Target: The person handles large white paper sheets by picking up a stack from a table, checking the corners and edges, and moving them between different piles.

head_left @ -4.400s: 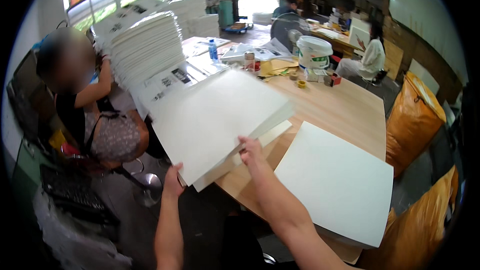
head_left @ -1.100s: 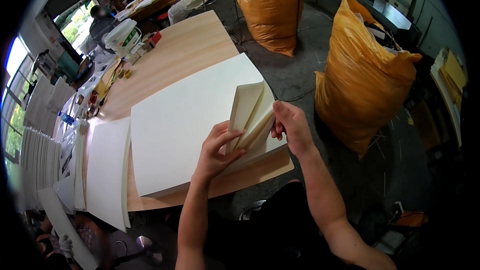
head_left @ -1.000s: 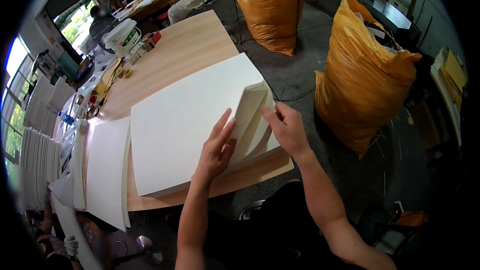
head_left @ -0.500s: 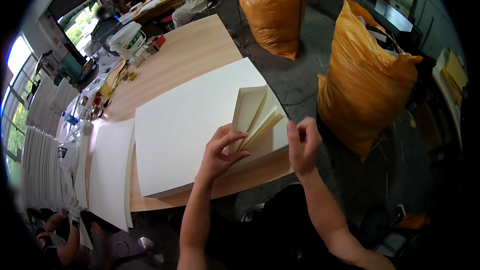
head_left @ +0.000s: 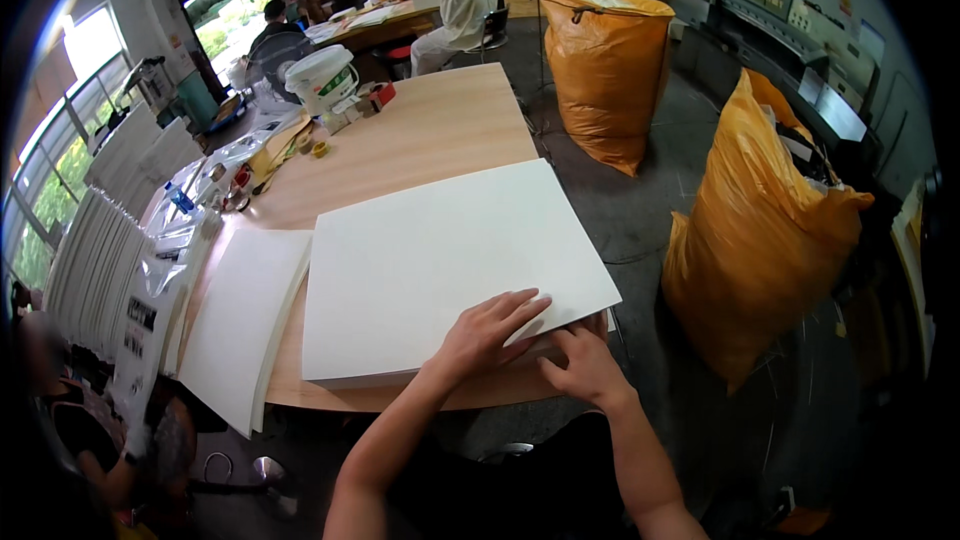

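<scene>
A thick stack of large white sheets (head_left: 430,250) lies on the table in front of me. My left hand (head_left: 485,330) rests on top near its front right part, fingers stretched and slightly spread over the uppermost sheet. At the near right corner my right hand (head_left: 585,365) grips the edge of the stack with bent fingers. Some of those fingertips disappear under the overhanging top sheet, so how many sheets they hold is hidden. A sliver of white shows below the corner, just beyond the right hand.
A lower pile of white sheets (head_left: 245,310) overhangs the wooden table (head_left: 440,130) at left. Beyond stand a white bucket (head_left: 322,78) and tape rolls (head_left: 320,149). Two orange sacks (head_left: 608,80) stand on the floor at right. A co-worker (head_left: 95,430) is at lower left beside upright stacked boards (head_left: 95,275).
The fanned, raised corner of the sheets is now down flat. My left hand went from holding them to lying on top; my right came in to the edge. The view shifted.
</scene>
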`<move>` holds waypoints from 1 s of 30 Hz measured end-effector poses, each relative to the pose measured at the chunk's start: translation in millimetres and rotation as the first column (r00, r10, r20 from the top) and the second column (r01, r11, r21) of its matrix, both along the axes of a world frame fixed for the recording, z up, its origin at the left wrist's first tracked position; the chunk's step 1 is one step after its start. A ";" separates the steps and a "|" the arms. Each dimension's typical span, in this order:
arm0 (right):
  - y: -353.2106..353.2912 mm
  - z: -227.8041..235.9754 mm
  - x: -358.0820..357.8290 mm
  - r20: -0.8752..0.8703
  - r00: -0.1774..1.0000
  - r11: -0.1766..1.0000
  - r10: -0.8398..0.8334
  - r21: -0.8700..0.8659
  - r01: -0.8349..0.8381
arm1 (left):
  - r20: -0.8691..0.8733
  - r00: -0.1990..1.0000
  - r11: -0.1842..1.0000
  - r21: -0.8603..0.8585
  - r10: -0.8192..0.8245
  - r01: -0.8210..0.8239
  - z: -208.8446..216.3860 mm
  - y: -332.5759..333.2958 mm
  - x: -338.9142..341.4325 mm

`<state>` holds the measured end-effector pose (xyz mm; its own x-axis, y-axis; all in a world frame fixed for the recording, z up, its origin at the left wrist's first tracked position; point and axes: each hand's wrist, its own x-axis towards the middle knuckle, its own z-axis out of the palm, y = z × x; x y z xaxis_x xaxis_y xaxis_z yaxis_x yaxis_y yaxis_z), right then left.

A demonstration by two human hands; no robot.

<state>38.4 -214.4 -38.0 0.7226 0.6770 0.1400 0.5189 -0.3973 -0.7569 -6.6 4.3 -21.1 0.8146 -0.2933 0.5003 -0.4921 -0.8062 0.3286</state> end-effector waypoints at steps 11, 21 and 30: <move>-56.9 -0.5 30.9 0.193 0.873 0.881 -0.448 -0.070 0.467 | -0.032 0.999 0.998 -0.050 0.024 -0.026 -2.3 -0.2 7.2; 2.7 31.7 40.8 -0.552 0.821 0.737 -0.143 0.495 0.461 | -0.076 0.997 0.958 -0.285 0.020 -0.041 -2.7 6.5 10.6; 0.5 40.2 49.0 -0.728 0.683 0.688 0.066 0.529 0.497 | -0.072 0.997 0.963 -0.270 -0.039 0.018 7.6 4.6 10.6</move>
<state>87.3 -213.9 2.2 0.9050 0.4120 -0.1064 -0.2484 0.3084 -0.9183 4.0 8.8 -13.5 0.8467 -0.1803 0.5006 -0.4787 -0.6690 0.5686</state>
